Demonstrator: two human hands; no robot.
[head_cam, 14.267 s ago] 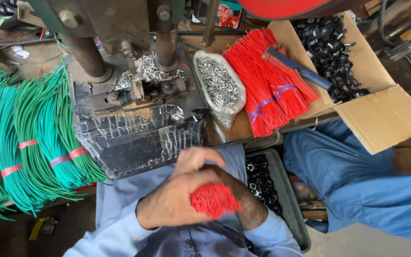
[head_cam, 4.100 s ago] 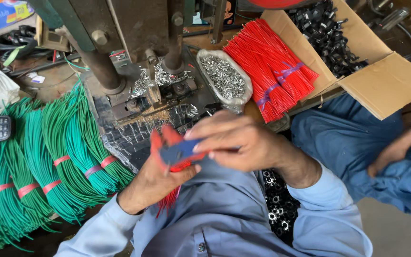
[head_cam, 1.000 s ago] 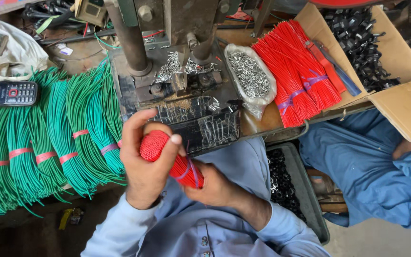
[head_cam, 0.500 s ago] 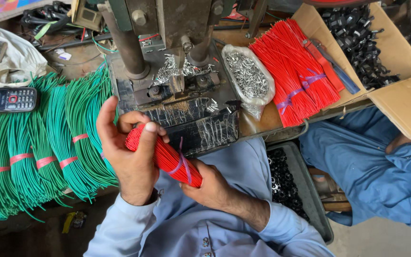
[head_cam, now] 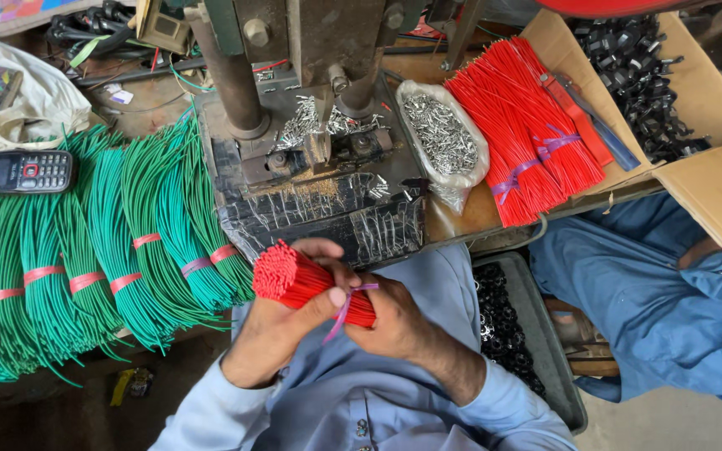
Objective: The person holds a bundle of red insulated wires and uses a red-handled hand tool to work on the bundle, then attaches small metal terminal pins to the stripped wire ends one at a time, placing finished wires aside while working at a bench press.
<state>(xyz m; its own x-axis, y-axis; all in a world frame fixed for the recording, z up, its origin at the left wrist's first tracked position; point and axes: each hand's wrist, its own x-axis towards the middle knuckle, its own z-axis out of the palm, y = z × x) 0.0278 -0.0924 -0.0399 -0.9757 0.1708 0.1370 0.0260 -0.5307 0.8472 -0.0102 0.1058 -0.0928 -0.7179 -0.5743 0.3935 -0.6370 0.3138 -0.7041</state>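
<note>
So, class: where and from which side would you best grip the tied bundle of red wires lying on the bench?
Probably at the purple tie around the middle of the red wire bundle, from above: the ends fan out loose, and the bundle lies flat.

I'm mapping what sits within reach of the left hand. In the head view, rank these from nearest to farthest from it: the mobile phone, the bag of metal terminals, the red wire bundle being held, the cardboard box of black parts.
1. Red wire bundle: gripped in the left hand.
2. Bag of metal terminals: up and right, beside the press.
3. Mobile phone: far left, above the green wires.
4. Cardboard box of black parts: far right.
</note>
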